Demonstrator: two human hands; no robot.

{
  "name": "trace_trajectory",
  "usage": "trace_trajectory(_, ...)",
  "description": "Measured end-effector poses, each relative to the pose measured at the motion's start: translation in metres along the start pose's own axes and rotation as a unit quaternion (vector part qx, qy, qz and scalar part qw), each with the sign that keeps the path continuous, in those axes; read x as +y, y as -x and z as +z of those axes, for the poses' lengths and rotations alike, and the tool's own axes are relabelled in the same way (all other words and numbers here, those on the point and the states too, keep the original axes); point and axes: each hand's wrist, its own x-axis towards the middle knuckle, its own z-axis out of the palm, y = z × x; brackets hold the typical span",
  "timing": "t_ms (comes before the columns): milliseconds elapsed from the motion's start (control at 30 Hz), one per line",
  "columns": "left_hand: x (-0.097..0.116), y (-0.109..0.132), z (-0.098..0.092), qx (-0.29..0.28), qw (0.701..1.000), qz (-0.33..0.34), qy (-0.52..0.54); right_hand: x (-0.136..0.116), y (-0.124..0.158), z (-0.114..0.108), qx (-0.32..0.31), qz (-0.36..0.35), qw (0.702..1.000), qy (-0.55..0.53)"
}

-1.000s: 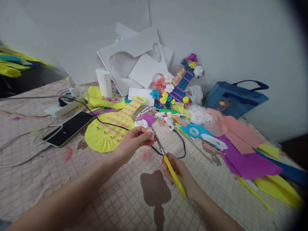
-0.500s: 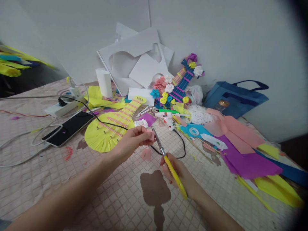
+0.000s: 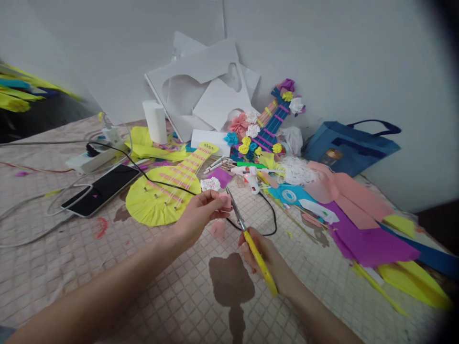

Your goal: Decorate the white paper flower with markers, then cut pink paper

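Observation:
My left hand [image 3: 206, 210] pinches a small piece of pink paper [image 3: 225, 200] near the middle of the view. Yellow-handled scissors [image 3: 256, 253] are gripped in my right hand [image 3: 265, 255], their blades pointing up and away beside the right edge of the pink piece. Another pink scrap [image 3: 217, 229] lies on the table below my left fingers. Left of my left hand lies a yellow paper guitar [image 3: 158, 198] with pink strips, a black cable crossing it. Just beyond my fingertips are a crumpled white paper piece [image 3: 210, 184] and a purple scrap [image 3: 220, 177].
A white glue gun [image 3: 251, 179] lies beyond the scissors. Coloured paper sheets [image 3: 366, 239] spread at the right, before a blue bag [image 3: 351, 148]. A phone [image 3: 102, 190] and a power strip [image 3: 91, 160] with cables are at the left. White cut-out boards [image 3: 204, 62] lean on the wall.
Both hands stay almost in place, with the pink piece and the scissors still held. The view has shifted very slightly.

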Motion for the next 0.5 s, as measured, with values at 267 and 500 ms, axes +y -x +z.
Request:
trace_trajectory(267,-0.0013,-0.0015,-0.0017,-0.01,1.0,0.002,0.003,-0.0034,-0.0008,-0.0006,0.003,0.004,1.0,-0.02)
trace_trajectory(500,0.0031,-0.0021,-0.0021,-0.019,1.0,-0.007,-0.007,-0.0047,-0.0006,-0.0018,-0.004,0.007,0.999,-0.041)
